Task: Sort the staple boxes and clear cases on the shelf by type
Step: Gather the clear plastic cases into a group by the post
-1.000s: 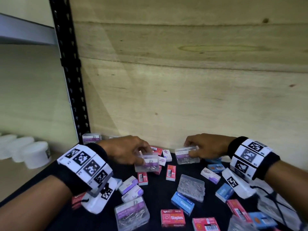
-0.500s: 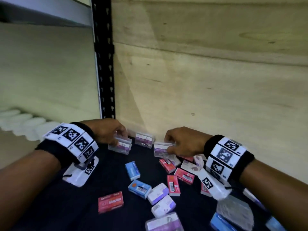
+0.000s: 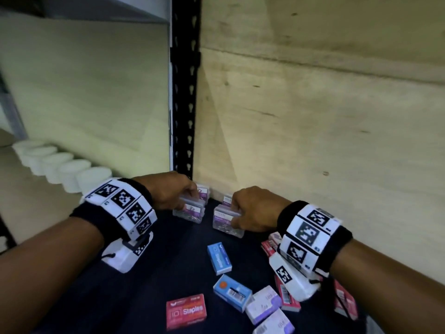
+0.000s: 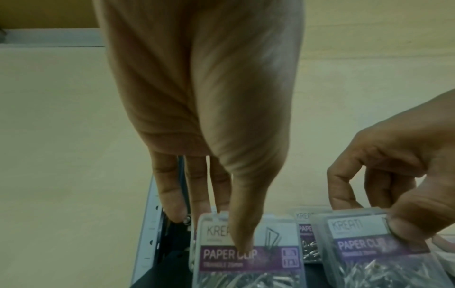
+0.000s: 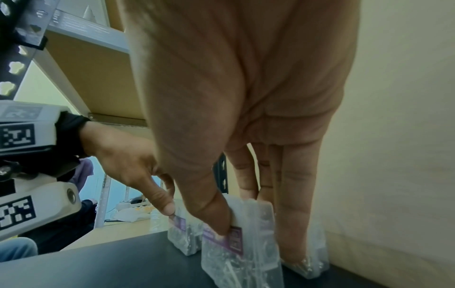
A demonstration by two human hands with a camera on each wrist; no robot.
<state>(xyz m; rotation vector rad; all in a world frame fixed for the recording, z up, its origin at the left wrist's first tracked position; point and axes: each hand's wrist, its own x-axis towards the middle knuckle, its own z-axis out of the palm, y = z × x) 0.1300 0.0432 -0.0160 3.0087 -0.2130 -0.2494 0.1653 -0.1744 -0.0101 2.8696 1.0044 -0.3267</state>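
Two clear paper-clip cases with purple labels are in my hands at the back left corner of the black shelf mat (image 3: 156, 273). My left hand (image 3: 190, 201) grips one clear case (image 3: 191, 210), its thumb on the label (image 4: 246, 253). My right hand (image 3: 234, 213) pinches a second clear case (image 3: 225, 222) beside it, tilted on the mat (image 5: 238, 253). Two more clear cases (image 3: 202, 191) (image 3: 226, 198) stand behind against the wall. Nearer me lie staple boxes: blue (image 3: 219, 257), blue (image 3: 232, 292), red (image 3: 186, 310), purple-white (image 3: 263, 303).
A black perforated upright post (image 3: 184, 92) rises just behind my left hand. The plywood back wall (image 3: 313, 141) closes the far side. A row of white tubs (image 3: 60, 165) stands on the neighbouring shelf at left. More red boxes (image 3: 344, 300) lie under my right wrist.
Both hands have carried their clear cases left and back to the corner by the post, beside the cases there. The staple boxes now lie nearer me.
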